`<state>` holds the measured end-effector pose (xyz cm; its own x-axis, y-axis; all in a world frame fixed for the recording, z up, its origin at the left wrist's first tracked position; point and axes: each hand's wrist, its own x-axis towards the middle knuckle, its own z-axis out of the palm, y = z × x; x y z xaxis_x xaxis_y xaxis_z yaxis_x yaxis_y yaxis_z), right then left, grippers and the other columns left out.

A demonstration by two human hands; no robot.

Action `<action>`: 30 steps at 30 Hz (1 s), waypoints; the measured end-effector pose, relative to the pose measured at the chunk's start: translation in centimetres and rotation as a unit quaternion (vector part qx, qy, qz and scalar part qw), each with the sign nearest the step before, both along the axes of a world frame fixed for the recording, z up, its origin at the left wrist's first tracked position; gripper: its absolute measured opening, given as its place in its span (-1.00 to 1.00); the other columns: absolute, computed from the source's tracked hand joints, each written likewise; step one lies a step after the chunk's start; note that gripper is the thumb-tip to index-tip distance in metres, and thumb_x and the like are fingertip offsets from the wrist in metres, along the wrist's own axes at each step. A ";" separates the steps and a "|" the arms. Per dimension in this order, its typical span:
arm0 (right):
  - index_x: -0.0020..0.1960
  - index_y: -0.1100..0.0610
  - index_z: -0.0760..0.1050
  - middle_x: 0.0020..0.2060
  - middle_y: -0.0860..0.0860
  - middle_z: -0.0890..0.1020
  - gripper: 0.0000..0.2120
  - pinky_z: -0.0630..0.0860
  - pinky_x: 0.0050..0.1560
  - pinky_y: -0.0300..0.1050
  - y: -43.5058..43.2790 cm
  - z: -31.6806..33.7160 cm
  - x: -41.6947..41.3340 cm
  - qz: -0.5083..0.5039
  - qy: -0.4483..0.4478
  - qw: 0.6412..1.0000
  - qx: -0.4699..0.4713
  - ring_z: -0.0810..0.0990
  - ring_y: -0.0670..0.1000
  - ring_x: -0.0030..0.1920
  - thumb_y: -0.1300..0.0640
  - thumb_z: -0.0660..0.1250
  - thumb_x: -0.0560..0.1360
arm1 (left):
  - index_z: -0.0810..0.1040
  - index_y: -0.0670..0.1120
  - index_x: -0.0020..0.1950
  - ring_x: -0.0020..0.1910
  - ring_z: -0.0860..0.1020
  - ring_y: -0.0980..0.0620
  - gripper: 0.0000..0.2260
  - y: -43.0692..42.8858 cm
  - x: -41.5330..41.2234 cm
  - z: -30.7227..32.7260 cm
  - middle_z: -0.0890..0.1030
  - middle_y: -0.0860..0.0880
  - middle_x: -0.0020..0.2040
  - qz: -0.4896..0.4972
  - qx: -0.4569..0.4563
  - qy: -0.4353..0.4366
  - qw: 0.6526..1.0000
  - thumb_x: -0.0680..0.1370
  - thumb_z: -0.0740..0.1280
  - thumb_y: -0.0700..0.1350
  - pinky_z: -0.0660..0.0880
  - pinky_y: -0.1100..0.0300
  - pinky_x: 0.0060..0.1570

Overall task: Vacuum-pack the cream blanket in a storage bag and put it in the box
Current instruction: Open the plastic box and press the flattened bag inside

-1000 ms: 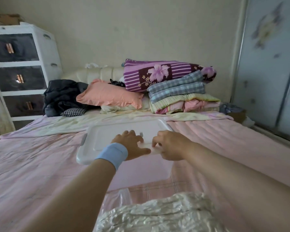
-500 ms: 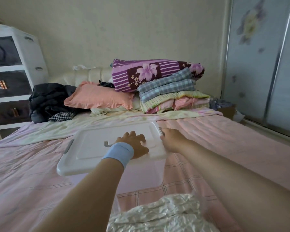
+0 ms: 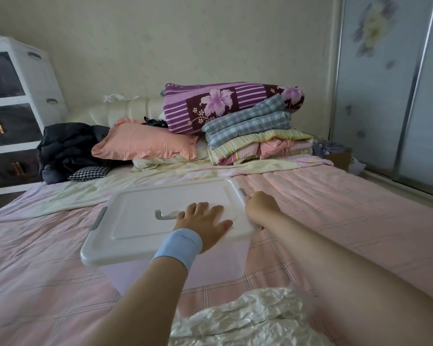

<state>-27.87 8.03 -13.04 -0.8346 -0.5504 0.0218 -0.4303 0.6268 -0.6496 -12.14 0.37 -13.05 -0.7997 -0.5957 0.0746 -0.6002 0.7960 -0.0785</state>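
A translucent storage box with a white lid [image 3: 145,216] stands on the pink bed, its lid on. My left hand [image 3: 201,222], a blue band on its wrist, lies flat on the lid beside the grey top handle. My right hand [image 3: 259,208] is curled over the lid's right edge at the grey side latch. The cream blanket, shrunk and crinkled inside a clear storage bag [image 3: 250,320], lies at the bottom of the view near me, touching neither hand.
A stack of folded quilts [image 3: 248,126] and a pink pillow [image 3: 145,143] line the headboard. Dark clothes [image 3: 68,148] lie at the back left. A white drawer unit [image 3: 18,108] stands left; sliding wardrobe doors [image 3: 390,83] stand right.
My right hand has slid from the lid's front middle to its right edge at the latch. My left hand has flattened on the lid. The view has turned left and drawn closer.
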 end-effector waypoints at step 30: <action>0.62 -0.17 -0.27 0.63 0.10 -0.10 -0.01 0.17 0.45 0.38 -3.9 1.1 15.9 0.377 0.351 0.827 0.225 -0.06 0.20 0.62 0.15 0.39 0.51 | 0.07 0.21 0.56 0.57 -0.03 -0.22 -0.32 -7.1 14.7 1.3 0.05 0.01 0.61 0.249 0.080 0.048 0.964 0.48 -0.10 0.43 -0.07 -0.25 0.48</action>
<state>-11.95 4.10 -11.93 -0.1200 -0.9928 0.0061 -0.9811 0.1195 0.1519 2.61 -6.73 -11.79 -0.4049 -0.9143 0.0094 -0.9098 0.4039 0.0956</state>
